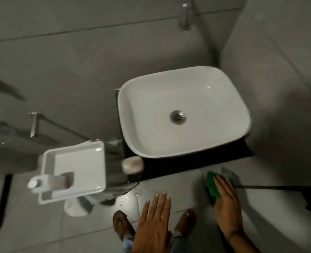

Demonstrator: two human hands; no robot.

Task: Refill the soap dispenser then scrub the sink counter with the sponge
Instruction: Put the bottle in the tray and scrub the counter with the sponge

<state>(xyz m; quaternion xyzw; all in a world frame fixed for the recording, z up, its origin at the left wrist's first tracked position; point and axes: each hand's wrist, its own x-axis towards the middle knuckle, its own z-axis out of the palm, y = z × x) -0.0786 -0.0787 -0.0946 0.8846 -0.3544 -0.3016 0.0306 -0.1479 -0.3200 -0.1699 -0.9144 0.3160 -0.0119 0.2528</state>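
Observation:
A white square basin (183,99) sits on a small black counter (187,165) against the grey wall. My right hand (226,201) holds a green sponge (212,185) in the air, below and in front of the counter's right front edge. My left hand (154,225) hovers flat with fingers apart and nothing in it, lower centre. A white wall soap dispenser (74,168) with a push lever juts out at the left, beside the counter. A pale soap bar (132,164) lies on the counter's left front corner.
A chrome tap (185,13) hangs from the wall above the basin. A glass shelf on chrome brackets (32,125) is at the far left. Water droplets (134,192) glisten on the tiled floor near my two sandalled feet (121,225). A dark cable (278,188) runs right.

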